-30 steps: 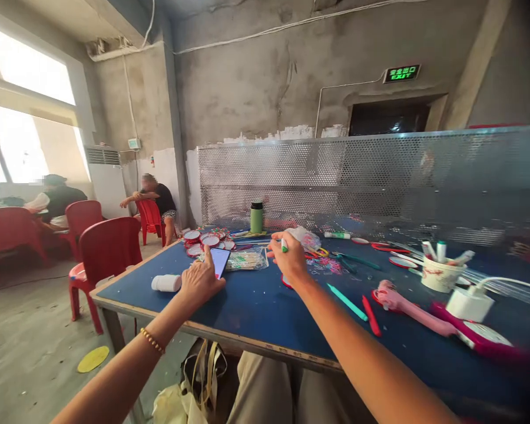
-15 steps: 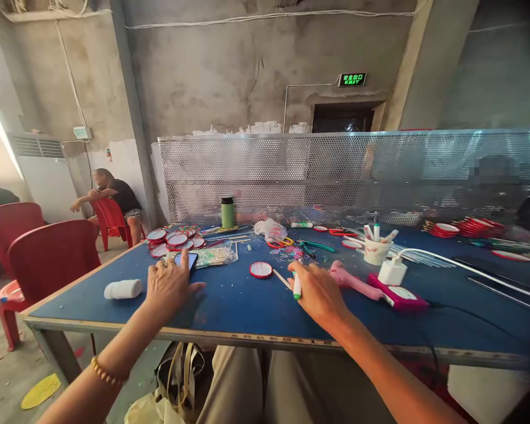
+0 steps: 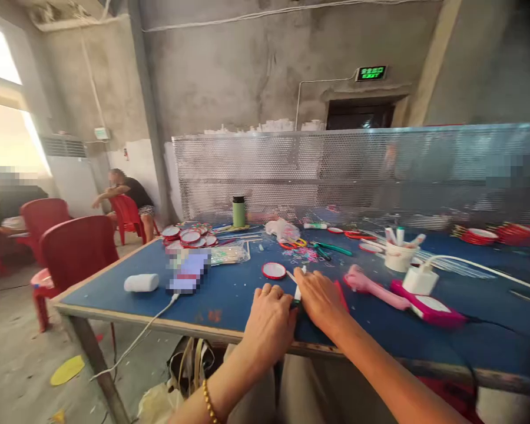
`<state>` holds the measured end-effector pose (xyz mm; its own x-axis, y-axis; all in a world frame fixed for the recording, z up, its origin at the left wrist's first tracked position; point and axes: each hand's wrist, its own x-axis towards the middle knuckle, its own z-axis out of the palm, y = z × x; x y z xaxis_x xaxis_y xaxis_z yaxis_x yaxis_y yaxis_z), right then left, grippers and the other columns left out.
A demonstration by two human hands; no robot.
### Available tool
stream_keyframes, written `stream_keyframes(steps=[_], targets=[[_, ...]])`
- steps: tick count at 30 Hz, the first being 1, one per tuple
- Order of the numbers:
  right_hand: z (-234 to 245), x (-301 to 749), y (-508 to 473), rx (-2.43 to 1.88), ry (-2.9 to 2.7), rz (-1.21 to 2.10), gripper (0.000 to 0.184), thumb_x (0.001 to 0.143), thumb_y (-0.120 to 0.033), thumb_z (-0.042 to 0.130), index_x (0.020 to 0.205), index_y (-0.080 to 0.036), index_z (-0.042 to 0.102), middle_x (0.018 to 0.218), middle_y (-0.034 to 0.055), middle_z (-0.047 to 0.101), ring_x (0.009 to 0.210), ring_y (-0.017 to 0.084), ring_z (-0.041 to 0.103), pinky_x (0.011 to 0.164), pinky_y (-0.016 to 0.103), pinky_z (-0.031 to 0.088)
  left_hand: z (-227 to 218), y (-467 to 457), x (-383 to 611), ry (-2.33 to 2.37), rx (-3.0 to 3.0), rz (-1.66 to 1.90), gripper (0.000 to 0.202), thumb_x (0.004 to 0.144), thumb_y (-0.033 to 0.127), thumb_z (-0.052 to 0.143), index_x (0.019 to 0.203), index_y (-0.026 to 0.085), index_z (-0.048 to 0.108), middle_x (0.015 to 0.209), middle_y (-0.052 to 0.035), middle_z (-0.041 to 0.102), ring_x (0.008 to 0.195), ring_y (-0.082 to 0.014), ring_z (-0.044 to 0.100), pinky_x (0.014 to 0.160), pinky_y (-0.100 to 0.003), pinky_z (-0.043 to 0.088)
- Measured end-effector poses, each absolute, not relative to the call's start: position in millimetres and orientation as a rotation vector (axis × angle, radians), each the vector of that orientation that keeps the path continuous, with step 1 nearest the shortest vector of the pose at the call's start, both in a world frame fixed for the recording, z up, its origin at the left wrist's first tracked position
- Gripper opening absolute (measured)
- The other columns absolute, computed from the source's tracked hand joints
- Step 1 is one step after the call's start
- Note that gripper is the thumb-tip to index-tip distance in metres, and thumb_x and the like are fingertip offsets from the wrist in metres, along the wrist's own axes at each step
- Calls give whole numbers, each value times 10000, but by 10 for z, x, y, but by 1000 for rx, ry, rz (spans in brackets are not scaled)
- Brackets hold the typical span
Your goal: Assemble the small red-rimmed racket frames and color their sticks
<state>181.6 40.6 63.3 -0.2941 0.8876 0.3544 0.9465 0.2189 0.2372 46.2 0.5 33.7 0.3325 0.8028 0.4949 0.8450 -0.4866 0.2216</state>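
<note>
My right hand [image 3: 318, 297] is closed around a white marker [image 3: 297, 293] with a green end. Close beside it, my left hand [image 3: 271, 312] has its fingers curled at the marker's green lower end; its fingertips are partly hidden. A round white disc with a red rim [image 3: 274, 270] lies flat just beyond both hands. Next to it, a thin wooden stick [image 3: 290, 274] reaches towards my right fingers. Part of something red [image 3: 341, 296] shows at the right side of my right hand.
A phone [image 3: 189, 272] with a white cable and a white bottle [image 3: 141, 283] lie left. Rimmed discs [image 3: 191, 237] are piled behind. To the right are a pink tool [image 3: 375, 287], a cup of markers [image 3: 400, 257] and a white charger [image 3: 420, 279]. Pliers [image 3: 331, 249] lie beyond.
My left hand has left the phone and moved right to the marker in my right hand. The phone now shows fully, with its screen lit. The view has turned slightly left.
</note>
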Motion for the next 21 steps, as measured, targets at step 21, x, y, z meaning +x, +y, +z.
stream_keyframes(steps=[21], targets=[[552,1899,353,-1182,-1708,460,238,739,-353,568,944,-243,519,582,-43,607,421,161,563,436,270,457,501,452,500,-1606,-2732,-2601,281,837,392,547,787,133,644,650,-23,578,574,-123,514,517,-230,366]])
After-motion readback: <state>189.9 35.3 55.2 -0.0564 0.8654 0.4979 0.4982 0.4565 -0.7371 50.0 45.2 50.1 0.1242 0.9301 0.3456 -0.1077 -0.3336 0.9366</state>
